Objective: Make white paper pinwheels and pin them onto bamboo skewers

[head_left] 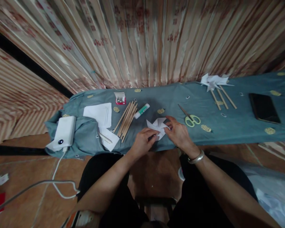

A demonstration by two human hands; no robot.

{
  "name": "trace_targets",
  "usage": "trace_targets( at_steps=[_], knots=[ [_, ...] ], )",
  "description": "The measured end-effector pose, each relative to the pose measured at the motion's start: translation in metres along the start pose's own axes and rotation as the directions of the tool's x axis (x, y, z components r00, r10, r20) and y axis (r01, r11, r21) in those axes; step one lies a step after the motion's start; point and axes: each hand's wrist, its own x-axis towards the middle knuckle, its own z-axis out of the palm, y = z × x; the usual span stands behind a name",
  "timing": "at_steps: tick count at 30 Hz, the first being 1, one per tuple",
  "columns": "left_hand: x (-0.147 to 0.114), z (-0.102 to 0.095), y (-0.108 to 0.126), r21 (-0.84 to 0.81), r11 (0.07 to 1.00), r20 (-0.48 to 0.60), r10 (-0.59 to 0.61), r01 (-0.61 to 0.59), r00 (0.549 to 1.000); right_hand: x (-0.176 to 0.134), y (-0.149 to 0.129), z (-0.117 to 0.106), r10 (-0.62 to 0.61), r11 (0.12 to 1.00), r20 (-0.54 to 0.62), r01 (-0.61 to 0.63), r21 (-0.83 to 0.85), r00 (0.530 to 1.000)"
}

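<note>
Gripping a folded white paper pinwheel (159,124) by its edges, between left hand (143,141) and right hand (180,132), left of the green-handled scissors (190,117).

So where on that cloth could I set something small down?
Bare cloth beyond the folded paper, between glue stick and scissors; another patch between scissors and pinwheels. Crowded around the wooden sticks, white sheets and red box.

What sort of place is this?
Perhaps a craft corner at home: a printed curtain hangs behind, with scissors and paper pinwheels laid out in front.
</note>
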Motion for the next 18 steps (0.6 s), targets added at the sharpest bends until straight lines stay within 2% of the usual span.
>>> trace_targets(
  at_steps=[3,5,7,9,10,13,15,18],
  knots=[
    [0.007,-0.013,-0.003,-0.114,0.984,-0.145,-0.15,0.134,0.978,0.007,-0.005,-0.006,0.031,0.995,-0.051,-0.026,0.093,0.998],
    [0.014,-0.018,-0.006,-0.229,0.953,-0.264,-0.256,0.198,0.93,0.012,-0.007,-0.009,0.048,0.984,-0.09,-0.032,0.178,0.995],
    [0.02,-0.019,-0.008,-0.388,0.888,-0.329,-0.382,0.245,0.864,0.016,-0.009,-0.009,0.056,0.956,-0.115,-0.02,0.293,0.992],
    [0.026,-0.017,-0.008,-0.571,0.773,-0.287,-0.503,0.276,0.815,0.021,-0.011,-0.007,0.062,0.904,-0.122,-0.004,0.427,0.991],
    [0.028,-0.016,-0.007,-0.652,0.704,-0.236,-0.543,0.284,0.806,0.023,-0.012,-0.005,0.064,0.869,-0.116,0.002,0.494,0.991],
    [0.035,-0.014,0.001,-0.786,0.542,-0.081,-0.567,0.297,0.82,0.027,-0.018,0.001,0.069,0.762,-0.077,-0.003,0.647,0.995],
    [0.038,-0.015,0.007,-0.828,0.47,-0.03,-0.582,0.306,0.813,0.029,-0.023,0.004,0.069,0.718,-0.058,-0.009,0.696,0.996],
    [0.042,-0.018,0.012,-0.851,0.424,-0.03,-0.629,0.31,0.777,0.029,-0.032,0.006,0.057,0.704,-0.059,0.002,0.71,0.997]
  ],
)
